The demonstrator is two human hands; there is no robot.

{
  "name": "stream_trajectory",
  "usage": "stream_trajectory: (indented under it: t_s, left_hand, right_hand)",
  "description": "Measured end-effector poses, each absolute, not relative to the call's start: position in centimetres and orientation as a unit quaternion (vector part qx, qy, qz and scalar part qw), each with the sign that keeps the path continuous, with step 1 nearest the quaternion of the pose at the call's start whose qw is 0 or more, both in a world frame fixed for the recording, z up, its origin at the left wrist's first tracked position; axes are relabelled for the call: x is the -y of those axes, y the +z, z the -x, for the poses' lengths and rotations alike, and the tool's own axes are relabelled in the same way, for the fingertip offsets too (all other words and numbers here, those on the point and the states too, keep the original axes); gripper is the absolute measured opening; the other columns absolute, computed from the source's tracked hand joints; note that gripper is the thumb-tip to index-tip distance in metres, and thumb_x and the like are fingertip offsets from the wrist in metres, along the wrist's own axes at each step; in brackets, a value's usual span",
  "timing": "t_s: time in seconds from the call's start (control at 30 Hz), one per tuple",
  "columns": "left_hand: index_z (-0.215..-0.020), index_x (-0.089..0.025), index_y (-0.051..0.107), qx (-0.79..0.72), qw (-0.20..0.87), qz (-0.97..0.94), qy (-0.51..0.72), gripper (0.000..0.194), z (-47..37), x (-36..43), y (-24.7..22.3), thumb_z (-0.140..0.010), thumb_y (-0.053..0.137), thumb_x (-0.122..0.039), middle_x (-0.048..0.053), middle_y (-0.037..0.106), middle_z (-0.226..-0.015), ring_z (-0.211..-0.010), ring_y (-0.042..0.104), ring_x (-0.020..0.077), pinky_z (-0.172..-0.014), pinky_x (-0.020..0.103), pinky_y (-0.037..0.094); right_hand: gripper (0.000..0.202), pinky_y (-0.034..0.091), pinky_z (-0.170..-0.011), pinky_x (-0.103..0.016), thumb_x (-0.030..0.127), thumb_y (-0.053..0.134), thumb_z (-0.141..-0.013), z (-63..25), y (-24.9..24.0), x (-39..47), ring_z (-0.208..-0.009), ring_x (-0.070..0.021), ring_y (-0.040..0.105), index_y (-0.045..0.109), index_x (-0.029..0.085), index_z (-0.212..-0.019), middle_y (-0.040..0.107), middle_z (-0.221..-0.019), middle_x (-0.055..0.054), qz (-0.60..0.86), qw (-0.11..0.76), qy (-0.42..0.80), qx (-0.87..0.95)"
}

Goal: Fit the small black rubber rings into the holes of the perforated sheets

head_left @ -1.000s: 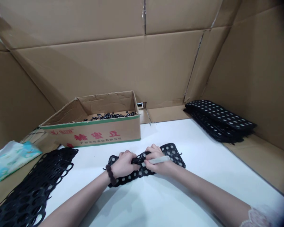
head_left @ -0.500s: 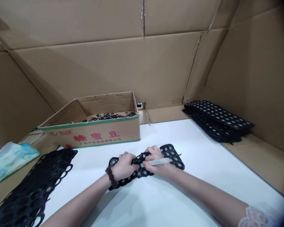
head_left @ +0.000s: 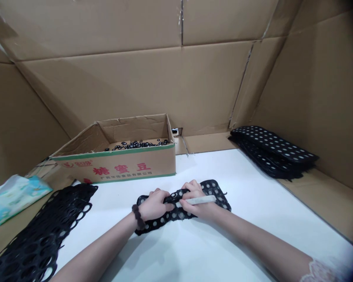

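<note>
A black sheet with rows of pale round holes lies on the white table in front of me. My left hand grips its left part, thumb and fingers pressed into the material. In my right hand is a light, pen-like tool, its tip pointing left at the middle of the sheet. The fingers of that hand also press on the sheet. What the tip touches is too small to make out.
An open cardboard box with small black rings stands behind my hands. Black perforated sheets lie at left, near a tissue pack. A stack of dotted black sheets sits at back right. Cardboard walls surround the table.
The whole view has shifted slightly. Both hands keep their hold on the sheet and tool, and the tool looks tilted a little differently.
</note>
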State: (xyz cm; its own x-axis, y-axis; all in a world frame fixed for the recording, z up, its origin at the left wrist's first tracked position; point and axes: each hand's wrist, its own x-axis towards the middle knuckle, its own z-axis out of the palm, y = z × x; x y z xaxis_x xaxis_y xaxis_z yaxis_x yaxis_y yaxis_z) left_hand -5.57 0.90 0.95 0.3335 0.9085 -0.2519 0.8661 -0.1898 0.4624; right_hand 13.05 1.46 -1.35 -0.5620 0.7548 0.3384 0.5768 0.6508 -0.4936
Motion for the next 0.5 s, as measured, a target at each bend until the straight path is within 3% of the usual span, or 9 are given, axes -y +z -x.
stream_trajectory:
  t_s: [0.5]
  left_hand:
    - [-0.083,-0.018,0.057,-0.592,0.283,-0.754,0.038,0.029,5.31,-0.87,1.28,-0.068,0.044,-0.039,0.005,0.054,-0.091,-0.084,0.051,0.0228,-0.073,0.031,0.038]
  right_hand:
    - [0.029,0.030,-0.074,-0.033,0.025,0.048,-0.078,-12.89,-1.48,-1.59,-0.084,-0.0174,0.037,0.055,0.017,-0.051,0.050,-0.082,-0.002,0.401,0.260,0.199,0.855]
